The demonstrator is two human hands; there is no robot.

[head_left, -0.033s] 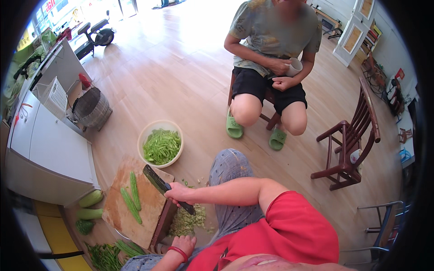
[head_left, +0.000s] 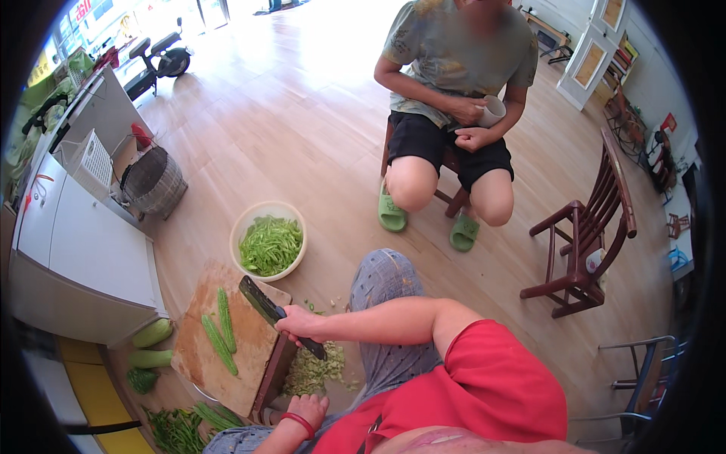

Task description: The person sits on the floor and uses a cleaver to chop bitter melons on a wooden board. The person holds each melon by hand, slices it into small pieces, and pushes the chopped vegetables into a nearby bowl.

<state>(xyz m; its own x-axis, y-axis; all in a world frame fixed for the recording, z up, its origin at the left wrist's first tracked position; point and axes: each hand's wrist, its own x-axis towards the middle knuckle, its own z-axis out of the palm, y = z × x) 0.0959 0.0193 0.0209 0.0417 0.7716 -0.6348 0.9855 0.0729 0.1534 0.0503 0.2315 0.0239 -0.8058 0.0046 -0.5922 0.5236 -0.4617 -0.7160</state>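
Note:
My right hand [head_left: 299, 323] is closed round a dark kitchen knife [head_left: 261, 300], its blade slanting over the right edge of a wooden cutting board [head_left: 249, 303]. Two long, bumpy green pieces, which look like bitter melon [head_left: 219, 344], lie side by side on the board, apart from the blade. My left hand [head_left: 308, 410], with a red band at the wrist, rests low beside the board, fingers loosely apart and nothing seen in them. Under the knife handle is a heap of pale green scraps [head_left: 314, 371]. Beyond the board stands a cream bowl [head_left: 236, 240] of sliced green vegetable.
Several green vegetables [head_left: 151, 357] and a leafy green bunch [head_left: 170, 430] lie left of the board. A person [head_left: 461, 83] sits opposite, holding a white mug [head_left: 493, 112]. A brown wooden chair [head_left: 582, 227] stands at right; a white cabinet [head_left: 98, 234] and woven basket [head_left: 155, 181] at left.

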